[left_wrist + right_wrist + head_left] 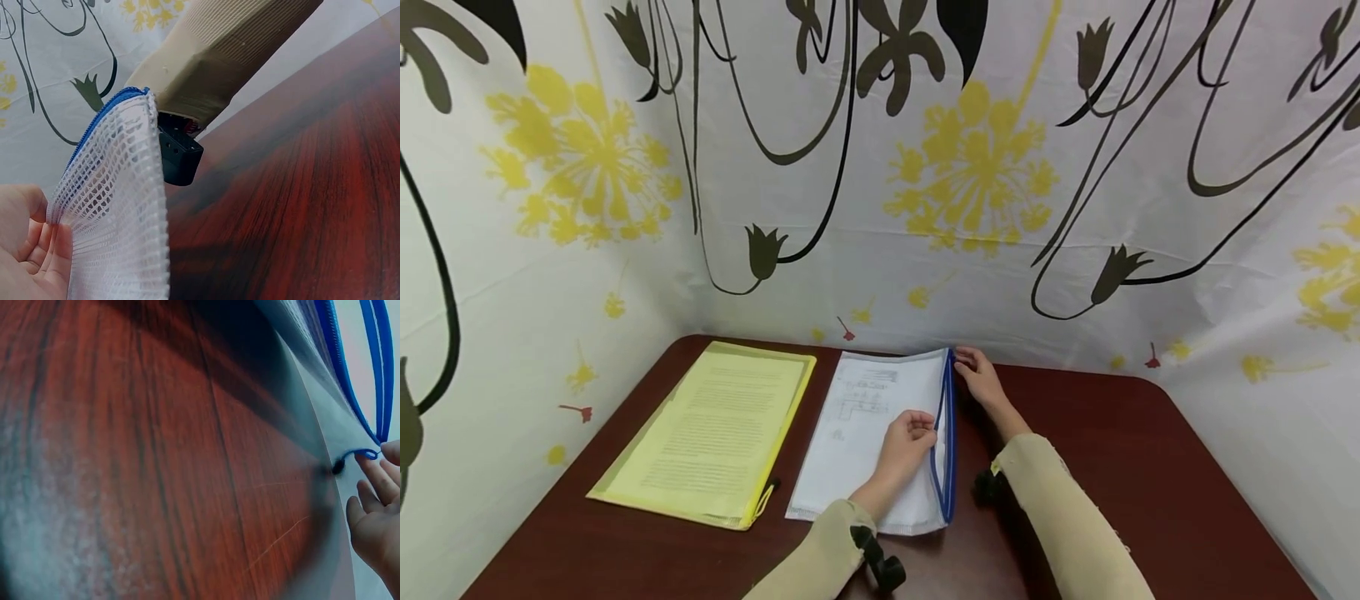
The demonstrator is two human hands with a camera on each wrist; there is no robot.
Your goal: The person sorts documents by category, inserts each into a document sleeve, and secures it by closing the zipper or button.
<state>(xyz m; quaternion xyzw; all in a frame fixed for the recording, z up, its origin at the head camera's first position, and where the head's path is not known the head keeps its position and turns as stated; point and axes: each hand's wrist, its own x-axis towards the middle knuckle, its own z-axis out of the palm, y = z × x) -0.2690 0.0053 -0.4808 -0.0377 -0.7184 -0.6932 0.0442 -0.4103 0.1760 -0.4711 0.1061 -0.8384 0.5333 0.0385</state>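
A white mesh zipper pouch (880,425) with a blue zipper (951,450) lies on the table, with a printed sheet showing through it. Its zipper side is partly unzipped and gapes. My left hand (898,457) pinches the pouch's upper layer beside the opening; in the left wrist view the mesh (122,206) is lifted between thumb and fingers. At the far right corner, my right hand (985,387) pinches the zipper end with thumb and forefinger. A blue cord pull (361,452) with a dark tip hangs there in the right wrist view, the other fingers loosely bent.
Left of the pouch lies a yellow zipper folder (707,433) holding a printed page, with a yellow cord pull (763,500) at its near corner. The dark red wood-grain table (1120,483) meets a patterned curtain (850,208) at the back and sides.
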